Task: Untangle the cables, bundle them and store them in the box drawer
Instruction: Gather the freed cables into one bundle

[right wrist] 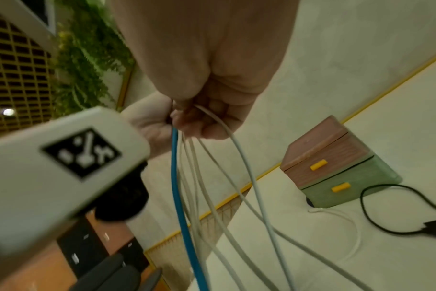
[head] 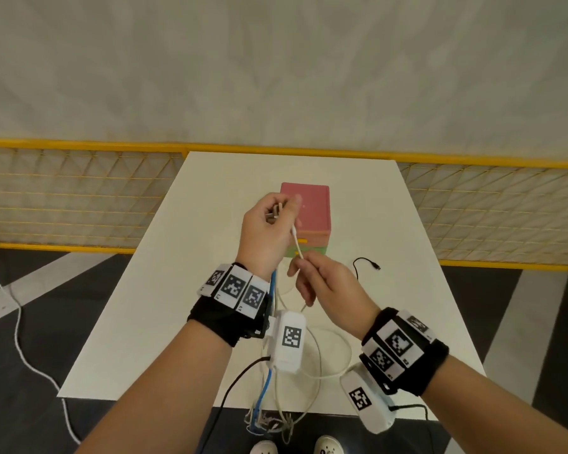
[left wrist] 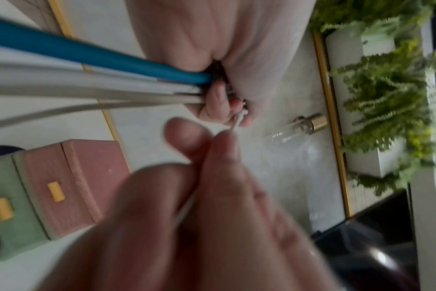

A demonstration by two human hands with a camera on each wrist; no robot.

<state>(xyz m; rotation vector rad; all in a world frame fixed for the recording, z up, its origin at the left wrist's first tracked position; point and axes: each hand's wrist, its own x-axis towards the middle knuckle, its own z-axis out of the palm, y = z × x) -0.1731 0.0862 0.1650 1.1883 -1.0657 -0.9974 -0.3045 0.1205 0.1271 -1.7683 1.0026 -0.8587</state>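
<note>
Nearest the head camera, two forearms carry black wrist bands with white marker tags. The left hand (head: 268,234) is raised above the white table (head: 164,290), fingers curled tight around a bunch of cable ends. From this fist a blue cable (right wrist: 181,206) and several white cables (right wrist: 239,196) hang down past the wrist and over the near table edge, where they end in a loose tangle (head: 269,421) above the floor.

The right hand (head: 322,280) sits just below and beside the left. Its thumb and forefinger are pressed together, pinching one thin white cable (head: 296,240) that runs up into the left fist; the remaining fingers are loosely curled.

The box (head: 309,221) stands on the table beyond both hands: a pink upper drawer and a green lower drawer, each with a yellow handle, both closed. A black cable (head: 363,267) lies on the table just right of the box, apart from the hands
</note>
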